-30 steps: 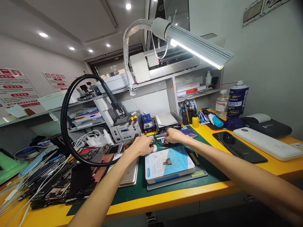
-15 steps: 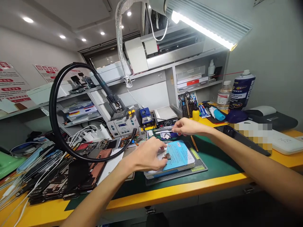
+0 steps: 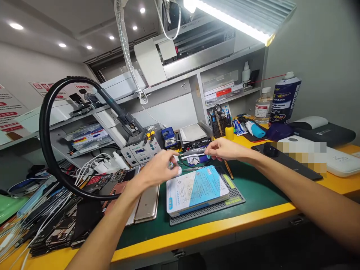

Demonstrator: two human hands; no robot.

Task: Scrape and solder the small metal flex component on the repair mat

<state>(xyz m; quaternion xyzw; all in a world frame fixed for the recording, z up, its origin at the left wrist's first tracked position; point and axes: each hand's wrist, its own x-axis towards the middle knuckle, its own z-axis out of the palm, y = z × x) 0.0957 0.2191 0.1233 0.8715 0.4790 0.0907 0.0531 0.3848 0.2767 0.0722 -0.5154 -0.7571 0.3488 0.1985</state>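
Slim white tool [image 3: 193, 155], light and slick, best held by its shaft, looks pinched in the right hand [image 3: 226, 149]; whether the curled left hand [image 3: 157, 168] grips anything is unclear.

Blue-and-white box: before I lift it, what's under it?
The box rests on a grey perforated tray on the green mat. Whatever lies directly beneath the box is covered and cannot be seen.

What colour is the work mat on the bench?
The work mat is dark green; it shows best in the head view.
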